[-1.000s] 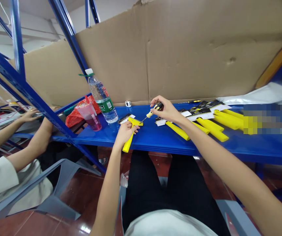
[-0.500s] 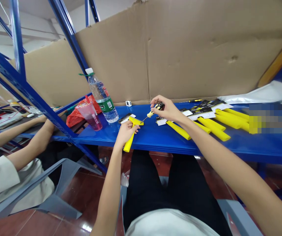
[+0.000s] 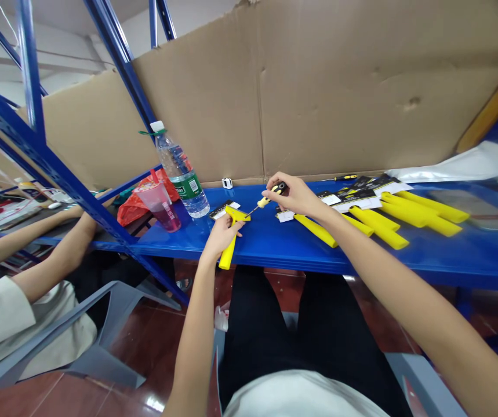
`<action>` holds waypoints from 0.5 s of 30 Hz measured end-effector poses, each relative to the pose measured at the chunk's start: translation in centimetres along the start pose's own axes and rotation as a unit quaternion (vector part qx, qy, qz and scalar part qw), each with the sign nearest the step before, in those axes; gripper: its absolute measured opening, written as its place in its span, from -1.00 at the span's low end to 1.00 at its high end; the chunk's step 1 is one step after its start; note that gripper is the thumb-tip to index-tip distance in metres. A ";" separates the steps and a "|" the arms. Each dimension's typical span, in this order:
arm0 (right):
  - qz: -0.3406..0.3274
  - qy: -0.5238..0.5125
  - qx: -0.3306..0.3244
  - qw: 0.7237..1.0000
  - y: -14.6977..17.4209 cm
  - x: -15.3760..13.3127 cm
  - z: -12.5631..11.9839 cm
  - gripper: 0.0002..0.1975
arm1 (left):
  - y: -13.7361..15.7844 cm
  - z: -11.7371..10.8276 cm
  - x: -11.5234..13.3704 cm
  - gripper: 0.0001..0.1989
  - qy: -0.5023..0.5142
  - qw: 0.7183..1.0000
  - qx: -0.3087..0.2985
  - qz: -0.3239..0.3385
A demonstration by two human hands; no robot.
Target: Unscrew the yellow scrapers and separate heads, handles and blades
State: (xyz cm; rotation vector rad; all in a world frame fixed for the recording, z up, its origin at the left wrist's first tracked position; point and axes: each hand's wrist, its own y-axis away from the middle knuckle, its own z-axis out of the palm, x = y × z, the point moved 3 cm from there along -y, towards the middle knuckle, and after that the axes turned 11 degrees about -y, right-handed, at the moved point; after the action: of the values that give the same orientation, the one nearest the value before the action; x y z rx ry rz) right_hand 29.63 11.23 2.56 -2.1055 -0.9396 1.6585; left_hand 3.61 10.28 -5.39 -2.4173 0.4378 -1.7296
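- While its stem slants down toward the near edge of the tabletop, the yellow T-shaped tool (image 3: 227,253) lies in the grip of the left hand (image 3: 221,234), above the blue metal tabletop (image 3: 266,243); the fingers are closed around the stem just below the crosspiece.
- Yellow-and-black screwdriver (image 3: 264,201): its handle is clamped between the fingers and thumb of the right hand (image 3: 290,194); the thin metal shaft slopes down to the left, its tip at the right part of the crosspiece. Whether the tip sits in a screw is too small to tell.
- Black-and-white printed card (image 3: 217,210): flat, just behind the left hand.
- Yellow long-handled tools (image 3: 381,229): spread to the right, their upper ends beside or under overlapping black-and-white cards (image 3: 355,200).
- Second yellow-and-black screwdriver (image 3: 345,178): behind those cards, near the brown cardboard panel (image 3: 340,92).
- Small white object (image 3: 227,183): at the foot of the panel.
- Clear plastic bottle with green label (image 3: 191,188): upright, left of the card, beside a pink translucent cup (image 3: 162,202).
- Far left: a co-worker's bare forearm (image 3: 70,243).
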 end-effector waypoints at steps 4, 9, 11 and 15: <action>-0.036 -0.009 0.002 0.999 0.0 -0.3 0.1 -0.69 | -0.1 0.0 0.0 -0.75 -0.004 1.000 -0.005 0.000; -0.001 -0.016 0.005 1.000 0.0 -0.3 0.1 -0.74 | 0.1 -0.1 0.2 -0.72 0.005 1.000 -0.022 -0.010; -0.032 -0.019 -0.010 0.999 0.0 -0.6 0.1 -0.75 | 0.2 -0.2 0.2 -0.72 0.008 0.999 -0.029 -0.012; -0.015 -0.025 -0.002 1.000 0.2 -0.8 0.2 -0.74 | 0.1 -0.3 0.3 -0.75 0.020 0.999 -0.036 -0.018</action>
State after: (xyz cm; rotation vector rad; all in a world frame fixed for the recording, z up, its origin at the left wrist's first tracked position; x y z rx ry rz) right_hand 29.41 10.53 3.00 -2.0512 -0.9854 1.7024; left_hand 3.38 10.12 -5.03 -2.4581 0.4725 -1.8111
